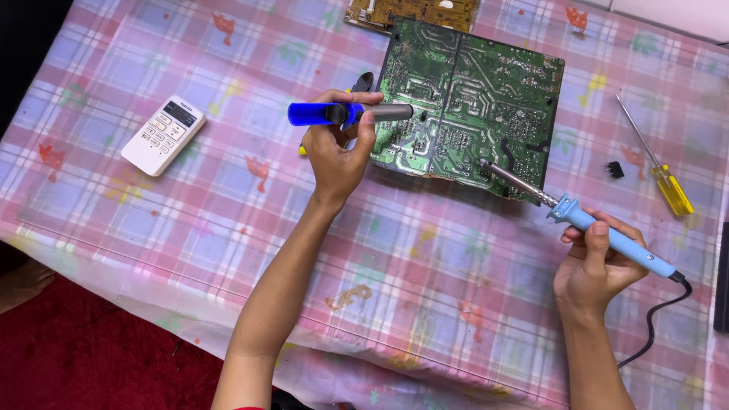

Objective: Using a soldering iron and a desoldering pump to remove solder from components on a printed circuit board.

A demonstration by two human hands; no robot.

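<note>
Both forearms reach up from the bottom edge over a pink and blue checked tablecloth [228,228]. The right hand [596,269] has its fingers wrapped around the light blue handle of a soldering iron [585,220], whose metal tip rests on the lower right part of a green circuit board [474,106]; its black cord [657,315] trails off to the right. The left hand [342,148] grips a blue desoldering pump [349,114], its grey nozzle touching the board's left edge. Behind that hand, pliers [363,82] are partly hidden. A white remote control [163,134] lies well to the left. Right of the board sit a small black component [615,169] and a yellow-handled screwdriver [661,167]. A 2nd, brownish board [414,11] lies at the top edge.
</note>
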